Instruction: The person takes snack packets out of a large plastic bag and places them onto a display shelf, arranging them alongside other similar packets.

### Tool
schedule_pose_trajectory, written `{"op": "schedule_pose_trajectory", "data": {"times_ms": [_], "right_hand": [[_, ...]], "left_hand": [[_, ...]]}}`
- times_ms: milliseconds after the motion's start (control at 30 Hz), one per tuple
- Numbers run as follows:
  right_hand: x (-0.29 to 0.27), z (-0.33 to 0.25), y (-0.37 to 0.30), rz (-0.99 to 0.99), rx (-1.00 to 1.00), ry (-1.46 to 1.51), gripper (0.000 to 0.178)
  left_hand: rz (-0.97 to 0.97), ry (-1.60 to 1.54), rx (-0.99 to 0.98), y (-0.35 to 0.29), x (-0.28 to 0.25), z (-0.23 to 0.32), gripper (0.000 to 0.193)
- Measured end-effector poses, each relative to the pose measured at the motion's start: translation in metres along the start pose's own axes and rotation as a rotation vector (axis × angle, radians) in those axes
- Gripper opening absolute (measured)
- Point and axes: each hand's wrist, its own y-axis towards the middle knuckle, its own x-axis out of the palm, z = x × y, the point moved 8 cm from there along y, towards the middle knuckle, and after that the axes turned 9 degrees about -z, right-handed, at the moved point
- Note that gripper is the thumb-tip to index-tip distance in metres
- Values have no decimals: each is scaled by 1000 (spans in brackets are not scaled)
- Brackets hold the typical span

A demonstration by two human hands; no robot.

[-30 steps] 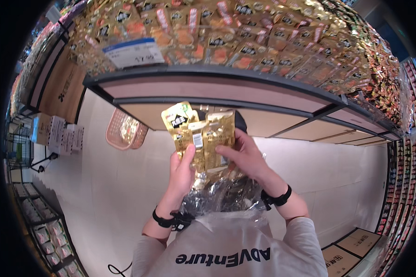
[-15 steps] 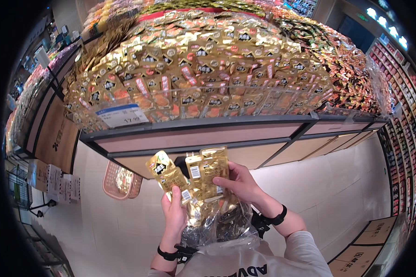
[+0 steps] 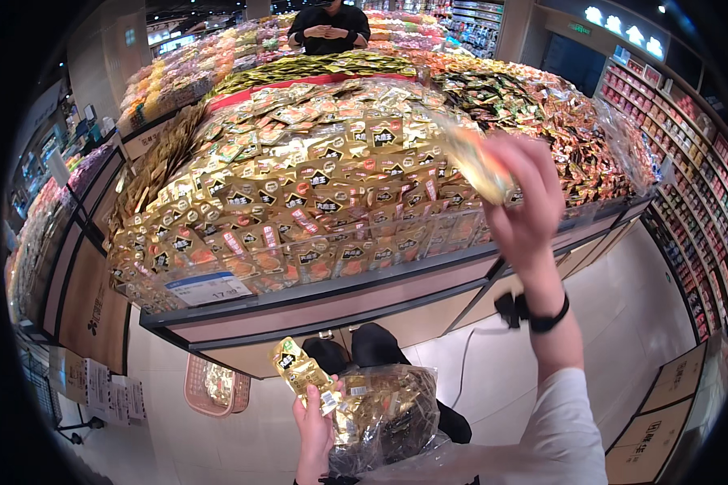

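My left hand (image 3: 314,428), low in the view, is closed on gold snack packets (image 3: 293,361), their upper ends sticking up past its fingers. Right beside it, a clear plastic bag (image 3: 400,408) with more gold packets in it rests against my lap; whether the left hand also grips the bag is hidden. My right hand (image 3: 534,198) is raised at the front right of the heaped display, fingers pinched on a single snack packet (image 3: 481,166), gold with some orange, smeared by motion. Below and behind that packet lie rows of gold packets (image 3: 315,182).
A dark-framed display counter (image 3: 332,299) with a transparent front guard spans the middle. A price sign (image 3: 208,288) hangs on its front left. A pink basket (image 3: 194,388) holding packets stands on the floor. Stocked shelves (image 3: 663,121) line the right. A person (image 3: 329,28) in black stands beyond the display.
My right hand has left the packets at my lap and risen up and right over the display with one packet. My left hand keeps its packets, now lower in view. The view has tilted up.
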Motion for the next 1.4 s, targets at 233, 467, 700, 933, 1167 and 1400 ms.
{"op": "schedule_pose_trajectory", "data": {"times_ms": [233, 467, 700, 933, 1167, 1400], "right_hand": [[112, 183, 72, -323, 103, -689, 34], [73, 57, 2, -504, 131, -279, 20], [67, -58, -133, -844, 450, 595, 29], [116, -135, -224, -894, 963, 1358, 50], [135, -154, -254, -922, 1339, 1485, 14], [131, -141, -256, -898, 1240, 1433, 15]], "left_hand": [[24, -24, -7, 14, 9, -1, 36], [58, 32, -13, 0, -16, -18, 39], [-155, 94, -75, -8, 37, 0, 35], [-189, 247, -48, -6, 61, -4, 28], [-95, -18, -110, -20, 46, -12, 31], [-101, 150, -21, -15, 41, -10, 30]]}}
